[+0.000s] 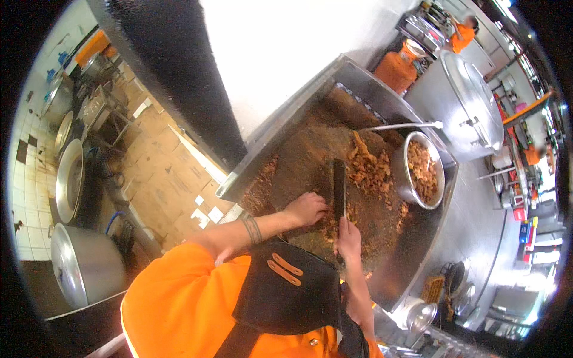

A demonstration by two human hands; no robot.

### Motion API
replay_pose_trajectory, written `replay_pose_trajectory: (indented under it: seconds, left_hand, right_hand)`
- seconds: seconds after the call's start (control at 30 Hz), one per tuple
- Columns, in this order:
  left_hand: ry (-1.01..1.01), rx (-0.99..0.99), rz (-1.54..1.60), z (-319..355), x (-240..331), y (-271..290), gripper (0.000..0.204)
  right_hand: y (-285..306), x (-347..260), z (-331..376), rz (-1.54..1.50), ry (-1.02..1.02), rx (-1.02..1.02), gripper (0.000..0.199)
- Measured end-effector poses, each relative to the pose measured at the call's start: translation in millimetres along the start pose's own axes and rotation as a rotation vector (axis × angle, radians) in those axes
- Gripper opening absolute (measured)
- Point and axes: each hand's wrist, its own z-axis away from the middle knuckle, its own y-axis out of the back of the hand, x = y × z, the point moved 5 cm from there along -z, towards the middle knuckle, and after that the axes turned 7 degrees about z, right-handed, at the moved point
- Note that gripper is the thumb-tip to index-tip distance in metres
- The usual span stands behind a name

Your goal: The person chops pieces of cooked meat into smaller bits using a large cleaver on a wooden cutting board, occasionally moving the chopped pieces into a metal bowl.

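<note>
On the board: you work at a large brown chopping surface (298,161) set in a big square steel tray (358,80), strewn with chopped, browned fried meat.
Right hand: your right hand (349,237) is closed in a fist round the handle of a long dark-bladed cleaver (339,188); the blade runs straight away from that hand, its edge down in the meat.
Left hand: your left hand (305,209) lies just left of the blade, fingers curled down and resting on the pile of chopped brown meat pieces (331,224); whether it pinches a piece or only presses, I cannot tell.
Hands together: the two sit close, the blade between them, not touching each other.
Meat: the small pile lies between your hands and under the blade's near end; a larger heap of orange-brown meat chunks (367,167) lies beyond the blade, to the right of your left hand.
Bowl: a round steel bowl filled with chopped meat (421,170) stands well right of both hands, at the tray's far corner.
Ladle: a long steel handle (400,126) lies beyond the bowl, past the cleaver's tip.
</note>
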Motion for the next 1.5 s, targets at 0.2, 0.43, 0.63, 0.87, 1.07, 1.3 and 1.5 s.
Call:
replay_pose_trajectory:
  seconds: [0.2,0.43,0.63,0.87,1.07,1.3,1.5]
  left_hand:
    - [-0.031,0.117,0.024,6.8,2.5,21.5,0.037]
    - [0.074,-0.019,0.025,-17.1,10.0,9.1,0.039]
    - [0.146,-0.001,0.071,-9.9,23.3,13.7,0.048]
    - [0.176,-0.030,0.031,27.8,4.2,46.9,0.058]
    - [0.034,-0.029,-0.031,23.7,5.5,21.0,0.030]
    - [-0.006,0.059,0.065,9.8,8.1,14.6,0.027]
    - [0.036,0.052,0.005,11.0,-3.0,8.5,0.025]
  right_hand:
    - [-0.8,-1.7,8.2,-0.124,0.013,0.040,0.049]
    - [10.4,-15.8,25.3,-0.193,0.096,0.113,0.048]
    - [0.2,2.0,3.9,-0.138,0.098,0.071,0.047]
    - [2.7,-4.2,14.5,-0.097,0.064,0.055,0.052]
    - [-2.1,-0.5,6.1,-0.147,0.000,-0.032,0.051]
    - [2.1,10.6,4.4,0.046,0.266,0.157,0.045]
    - [-4.0,-10.4,5.0,-0.020,0.074,-0.017,0.044]
